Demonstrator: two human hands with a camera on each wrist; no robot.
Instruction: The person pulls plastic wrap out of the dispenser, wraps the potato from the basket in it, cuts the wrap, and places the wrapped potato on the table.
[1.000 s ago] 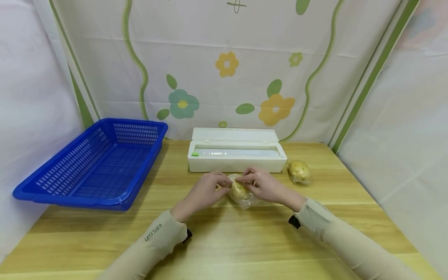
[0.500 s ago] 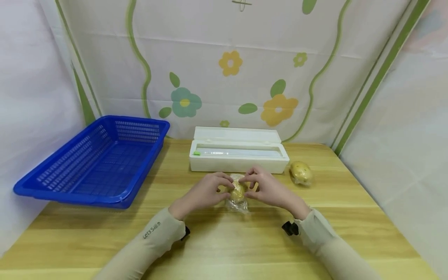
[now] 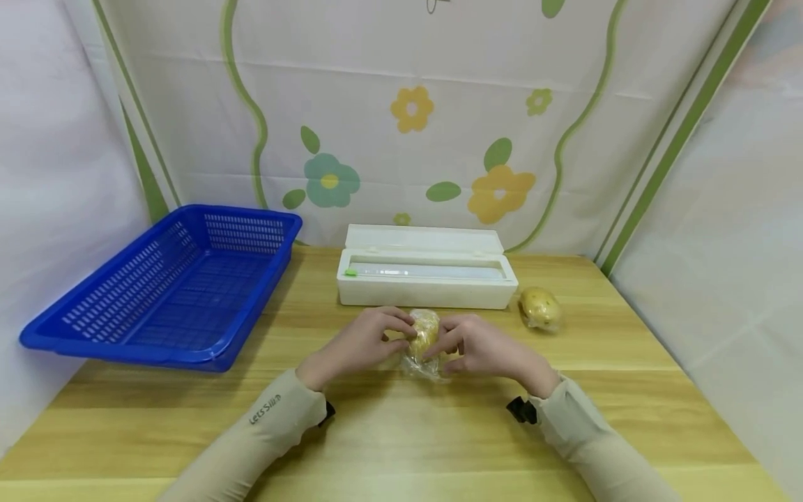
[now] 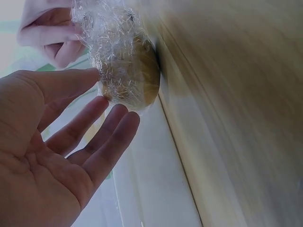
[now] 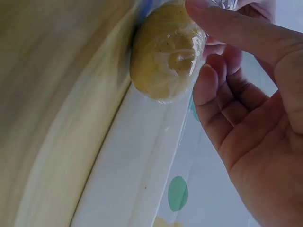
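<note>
A potato in clear plastic film (image 3: 425, 335) sits on the table between both hands, with loose crinkled film bunched at its near end. My left hand (image 3: 364, 341) is at its left side; in the left wrist view the thumb tip (image 4: 92, 75) and index fingertip touch the film, and the other fingers extend loosely below. My right hand (image 3: 486, 348) holds it from the right. In the right wrist view the right thumb (image 5: 203, 12) presses the film at the top, while curled fingers (image 5: 207, 85) lie along the potato's side.
A white plastic-wrap dispenser box (image 3: 426, 293), lid raised, with a green slider (image 3: 350, 272), stands just behind the potato. Another film-wrapped potato (image 3: 540, 309) lies at the right. On the left is a blue mesh basket (image 3: 251, 307). A flowered cloth (image 3: 376, 153) hangs behind.
The potato has turned more upright in the head view, its loose film now toward the front. My right fingers have moved from its top down to its right front side.
</note>
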